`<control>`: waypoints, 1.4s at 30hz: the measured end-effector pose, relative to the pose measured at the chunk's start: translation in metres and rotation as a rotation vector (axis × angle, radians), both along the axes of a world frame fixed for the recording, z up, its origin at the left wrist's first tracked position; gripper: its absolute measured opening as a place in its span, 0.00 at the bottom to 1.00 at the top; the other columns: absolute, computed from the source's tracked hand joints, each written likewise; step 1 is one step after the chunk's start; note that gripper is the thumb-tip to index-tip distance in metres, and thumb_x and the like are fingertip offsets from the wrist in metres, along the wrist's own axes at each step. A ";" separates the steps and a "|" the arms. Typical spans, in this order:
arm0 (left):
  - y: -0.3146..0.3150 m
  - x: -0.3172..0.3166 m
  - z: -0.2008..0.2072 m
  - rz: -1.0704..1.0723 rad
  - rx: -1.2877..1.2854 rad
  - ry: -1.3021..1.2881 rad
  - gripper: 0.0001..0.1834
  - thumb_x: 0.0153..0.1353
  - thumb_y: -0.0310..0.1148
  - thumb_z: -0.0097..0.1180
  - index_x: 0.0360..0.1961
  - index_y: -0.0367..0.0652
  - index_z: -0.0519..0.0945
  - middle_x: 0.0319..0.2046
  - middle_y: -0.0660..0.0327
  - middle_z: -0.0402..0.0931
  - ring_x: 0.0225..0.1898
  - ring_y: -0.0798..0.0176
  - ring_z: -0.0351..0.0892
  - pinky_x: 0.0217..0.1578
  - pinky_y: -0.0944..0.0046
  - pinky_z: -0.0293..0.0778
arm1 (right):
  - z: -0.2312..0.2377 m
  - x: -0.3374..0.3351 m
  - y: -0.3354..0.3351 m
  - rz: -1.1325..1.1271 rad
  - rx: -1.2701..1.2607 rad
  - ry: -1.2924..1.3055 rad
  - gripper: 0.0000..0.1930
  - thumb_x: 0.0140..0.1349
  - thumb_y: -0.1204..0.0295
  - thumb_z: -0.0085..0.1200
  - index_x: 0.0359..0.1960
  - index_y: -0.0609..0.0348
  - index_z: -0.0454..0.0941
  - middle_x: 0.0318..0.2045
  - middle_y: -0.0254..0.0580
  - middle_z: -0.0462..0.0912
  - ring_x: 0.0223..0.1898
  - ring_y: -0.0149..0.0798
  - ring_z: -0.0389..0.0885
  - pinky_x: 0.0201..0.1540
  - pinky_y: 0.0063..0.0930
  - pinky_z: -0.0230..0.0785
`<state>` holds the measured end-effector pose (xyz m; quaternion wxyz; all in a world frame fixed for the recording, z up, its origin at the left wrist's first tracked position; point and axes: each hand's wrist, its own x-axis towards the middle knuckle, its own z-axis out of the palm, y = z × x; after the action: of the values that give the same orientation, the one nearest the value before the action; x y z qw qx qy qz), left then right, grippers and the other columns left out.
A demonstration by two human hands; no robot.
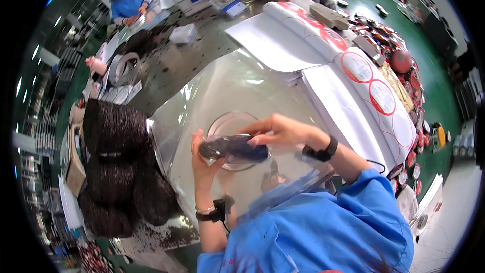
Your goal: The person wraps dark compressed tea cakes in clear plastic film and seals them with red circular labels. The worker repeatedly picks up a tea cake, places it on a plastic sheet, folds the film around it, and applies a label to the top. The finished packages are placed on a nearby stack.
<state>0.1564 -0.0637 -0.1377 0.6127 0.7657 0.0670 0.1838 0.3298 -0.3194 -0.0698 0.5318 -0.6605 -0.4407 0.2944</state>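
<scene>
Firmly, both hands (278,129) clasp a shiny pouch (218,146), its filling (246,151) apparently dark.

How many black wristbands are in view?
2: the left band, worn beside a bangle on the left wrist, and the right band on the right wrist. The co-worker's wrists are too small to check.

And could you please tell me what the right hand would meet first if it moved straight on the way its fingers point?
The dark packet in clear film, which the right hand seems to touch; beyond it, probably the left hand, though depth is unclear.
</scene>
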 end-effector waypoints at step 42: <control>-0.001 -0.021 -0.013 0.499 -0.646 0.226 0.33 0.71 0.60 0.55 0.52 0.34 0.79 0.47 0.63 0.82 0.46 0.71 0.80 0.50 0.67 0.75 | -0.020 0.031 -0.009 -0.650 0.314 -0.982 0.25 0.70 0.84 0.42 0.66 0.57 0.76 0.67 0.47 0.76 0.72 0.48 0.69 0.75 0.46 0.56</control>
<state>0.1357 -0.0651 -0.1507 0.7466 0.5101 0.3714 0.2109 0.3608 -0.3282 -0.0897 0.4201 -0.7337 -0.4482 -0.2903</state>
